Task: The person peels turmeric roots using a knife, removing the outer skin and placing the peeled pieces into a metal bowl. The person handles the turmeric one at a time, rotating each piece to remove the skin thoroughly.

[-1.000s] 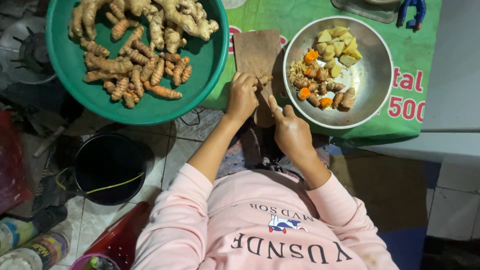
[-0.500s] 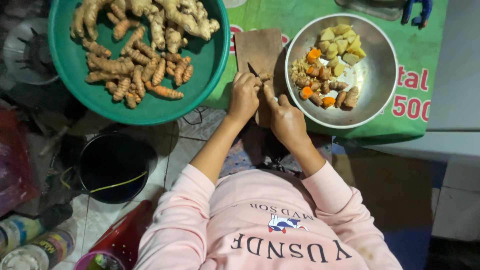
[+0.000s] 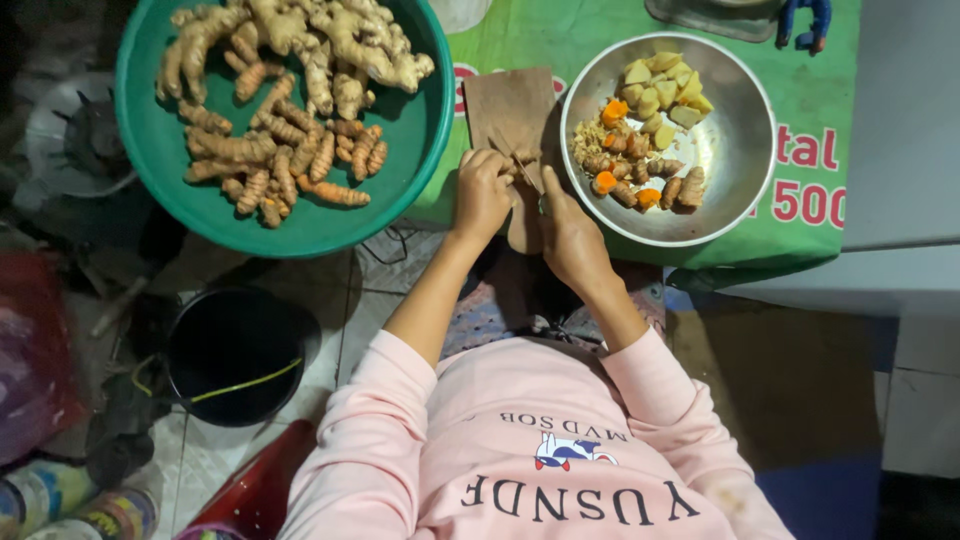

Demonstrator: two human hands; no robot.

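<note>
- Left hand [image 3: 482, 192]: curled round a small root piece [image 3: 521, 156] on the brown cutting board [image 3: 508, 105].
- Right hand [image 3: 568, 228]: gripping a knife [image 3: 524, 175], blade over the piece.
- Board: at the table's near edge, between the green basin [image 3: 170, 170] of ginger and turmeric [image 3: 290, 110] and the steel bowl [image 3: 735, 150] of cut pieces.
- Black bucket [image 3: 235, 355]: on the floor below.

A green basin [image 3: 160, 150] of turmeric and ginger roots [image 3: 290, 110] sits far left. A steel bowl [image 3: 735, 150] of cut root pieces [image 3: 645, 135] sits far right on a green printed cloth [image 3: 800, 80]. A black bucket [image 3: 235, 355] stands near left, bottles [image 3: 70, 500] in the near-left corner.
</note>
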